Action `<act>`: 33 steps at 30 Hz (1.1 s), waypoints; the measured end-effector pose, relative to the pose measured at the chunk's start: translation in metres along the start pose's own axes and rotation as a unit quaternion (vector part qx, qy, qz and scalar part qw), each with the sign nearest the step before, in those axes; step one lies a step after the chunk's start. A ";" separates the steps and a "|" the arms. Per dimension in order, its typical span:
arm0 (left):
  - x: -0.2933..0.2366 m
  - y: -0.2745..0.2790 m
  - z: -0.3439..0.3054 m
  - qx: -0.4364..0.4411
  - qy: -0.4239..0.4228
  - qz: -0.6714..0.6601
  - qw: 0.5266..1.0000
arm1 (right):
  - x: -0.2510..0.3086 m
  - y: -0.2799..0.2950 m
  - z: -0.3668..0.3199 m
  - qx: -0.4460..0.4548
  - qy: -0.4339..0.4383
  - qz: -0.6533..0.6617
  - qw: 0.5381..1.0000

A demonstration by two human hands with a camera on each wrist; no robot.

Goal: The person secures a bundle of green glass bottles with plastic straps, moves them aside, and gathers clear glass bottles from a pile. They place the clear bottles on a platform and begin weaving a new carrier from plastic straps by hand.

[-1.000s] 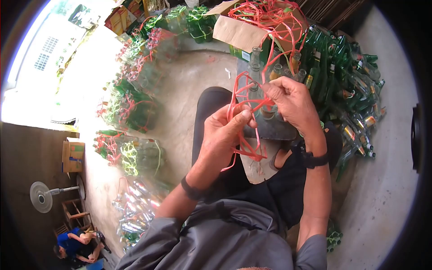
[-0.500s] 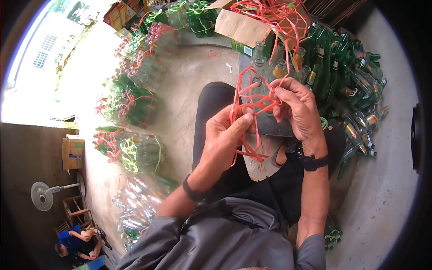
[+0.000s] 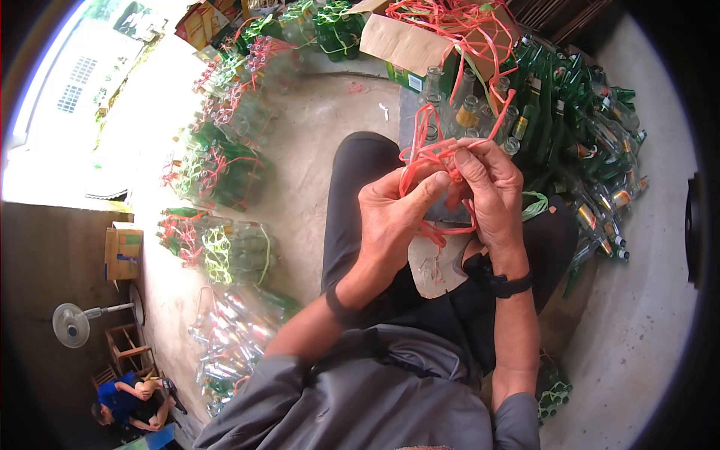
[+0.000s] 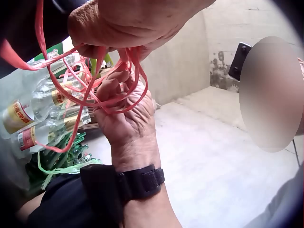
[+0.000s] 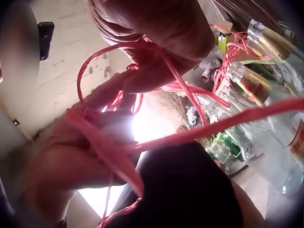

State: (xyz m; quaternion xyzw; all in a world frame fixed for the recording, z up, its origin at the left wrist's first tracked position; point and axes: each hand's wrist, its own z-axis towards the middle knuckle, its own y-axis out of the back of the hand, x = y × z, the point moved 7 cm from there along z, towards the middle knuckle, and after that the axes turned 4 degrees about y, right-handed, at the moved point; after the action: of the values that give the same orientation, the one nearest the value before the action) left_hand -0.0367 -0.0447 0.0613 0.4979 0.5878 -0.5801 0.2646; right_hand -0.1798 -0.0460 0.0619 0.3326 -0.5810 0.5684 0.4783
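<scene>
Red plastic string (image 3: 429, 155), knotted into loose loops, is strung between both hands in front of the lap. My left hand (image 3: 394, 214) pinches the loops between thumb and fingers. Close beside it, my right hand (image 3: 495, 191) pinches another strand of the same string, thumb against forefinger. In the left wrist view several red loops (image 4: 111, 102) hang across the right palm. The right wrist view has a thick strand (image 5: 213, 126) running in front of the left fingers. Just beyond the hands, clear glass bottles (image 3: 466, 114) stand upright, partly hidden by the string and fingers.
An open cardboard box (image 3: 401, 46) heaped with red string stands ahead. Green bottles (image 3: 551, 124) lie piled at the right. String-tied bottle bundles (image 3: 240, 251) line the left, near loose clear bottles (image 3: 232, 341). A fan (image 3: 71, 325) and a seated person (image 3: 124, 397) are farther left.
My hands have come closer together, the left shifting right and slightly upward. The string loops, spread wide half a second ago, are now gathered between the fingertips.
</scene>
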 end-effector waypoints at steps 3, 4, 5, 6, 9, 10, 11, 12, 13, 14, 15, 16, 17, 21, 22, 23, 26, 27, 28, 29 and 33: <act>0.001 0.005 0.001 -0.027 -0.026 0.009 0.999 | 0.000 0.002 -0.005 -0.014 0.036 -0.028 0.999; 0.000 0.004 -0.001 -0.034 -0.006 0.003 0.999 | 0.000 0.001 -0.007 -0.016 0.052 -0.033 0.998; 0.001 0.004 -0.003 -0.041 0.015 -0.002 0.999 | 0.000 0.000 -0.008 -0.017 0.068 -0.038 0.997; 0.003 0.005 -0.002 -0.041 0.015 -0.002 0.999 | -0.004 0.000 -0.009 -0.017 0.067 -0.037 0.997; 0.010 0.011 0.000 -0.058 0.016 0.000 0.998 | -0.009 0.000 -0.011 -0.018 0.069 -0.045 0.996; 0.009 0.012 0.001 -0.059 0.010 0.002 0.998 | -0.009 -0.002 -0.012 -0.015 0.074 -0.046 0.996; 0.009 0.012 0.002 -0.061 0.005 0.004 0.998 | -0.009 -0.003 -0.012 -0.012 0.078 -0.047 0.996; 0.011 0.014 0.003 -0.061 0.004 0.004 0.998 | -0.010 -0.005 -0.013 -0.012 0.078 -0.046 0.996; 0.012 0.018 0.005 -0.074 0.000 0.020 0.997 | -0.006 -0.005 -0.014 -0.017 0.101 -0.056 0.993; 0.013 0.022 0.006 -0.087 -0.004 0.035 0.996 | -0.002 -0.006 -0.016 -0.022 0.123 -0.066 0.990; 0.012 0.023 0.007 -0.087 -0.004 0.035 0.996 | -0.001 -0.006 -0.017 -0.022 0.123 -0.066 0.990; 0.005 0.021 0.007 -0.084 -0.031 0.050 0.995 | 0.001 -0.004 -0.019 -0.027 0.123 -0.072 0.989; -0.001 0.020 0.008 -0.081 -0.058 0.064 0.993 | 0.003 -0.002 -0.020 -0.033 0.124 -0.078 0.989; -0.001 0.025 0.009 -0.109 -0.035 0.073 0.991 | 0.008 0.002 -0.026 -0.036 0.117 -0.039 0.992; -0.001 0.025 0.009 -0.111 -0.037 0.075 0.990 | 0.013 0.004 -0.027 -0.036 0.138 -0.028 0.989; -0.002 0.026 0.008 -0.113 -0.040 0.077 0.990 | 0.020 0.006 -0.029 -0.036 0.158 -0.017 0.987; 0.001 0.027 0.009 -0.114 -0.029 0.066 0.991 | 0.034 0.011 -0.034 -0.021 0.181 -0.018 0.983; -0.001 0.025 0.008 -0.114 -0.028 0.066 0.991 | 0.039 0.011 -0.036 -0.014 0.189 -0.005 0.982; -0.002 0.022 0.006 -0.107 -0.016 0.053 0.993 | 0.047 0.009 -0.039 -0.006 0.195 -0.021 0.981; -0.003 0.020 0.005 -0.100 -0.004 0.041 0.994 | 0.051 0.010 -0.040 -0.006 0.195 -0.021 0.981; -0.004 0.022 0.004 -0.097 0.002 0.040 0.994 | 0.061 0.014 -0.044 0.027 0.195 0.062 0.978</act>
State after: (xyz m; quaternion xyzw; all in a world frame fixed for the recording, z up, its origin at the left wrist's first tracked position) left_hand -0.0162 -0.0531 0.0547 0.4944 0.6213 -0.5083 0.3334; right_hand -0.2050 0.0084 0.1090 0.1911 -0.4809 0.6664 0.5368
